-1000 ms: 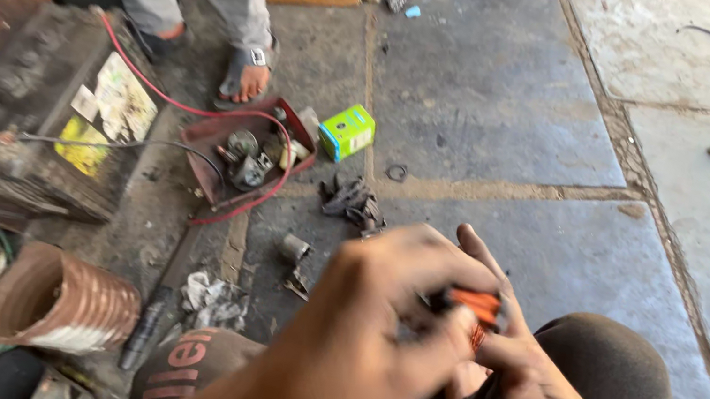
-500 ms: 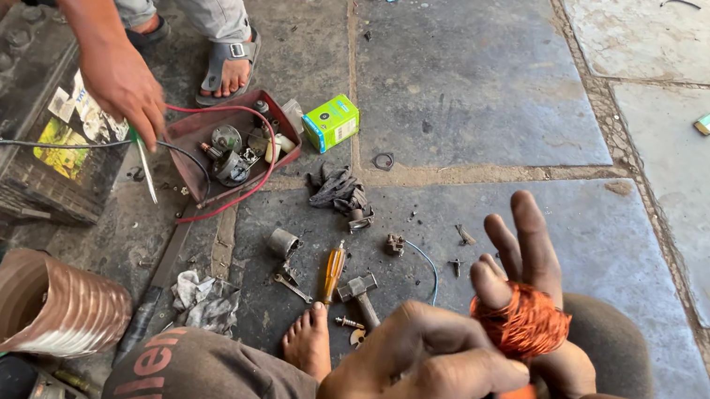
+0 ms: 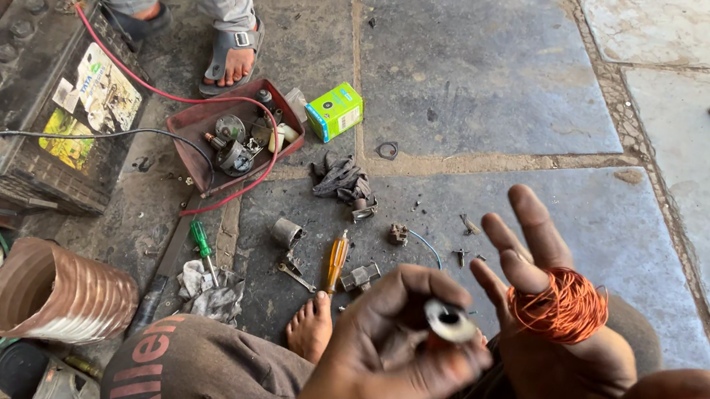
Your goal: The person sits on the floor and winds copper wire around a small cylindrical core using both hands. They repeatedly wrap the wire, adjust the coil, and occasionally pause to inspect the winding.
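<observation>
Head view: two hands, one coil, one metal disc.
Right hand [image 3: 592, 380] spread open, glossy orange copper wire coil [image 3: 559, 305] wound round its fingers; left hand [image 3: 395, 339] pinches a round grey metal disc [image 3: 450, 321] above the stone floor [image 3: 490, 69].

Single head-worn view, steeply downward, close over the hands, stone floor [image 3: 490, 69] beyond.

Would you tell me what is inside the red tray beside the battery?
The red tray holds small metal parts, with a red wire crossing it. Its bottom is covered.
</observation>
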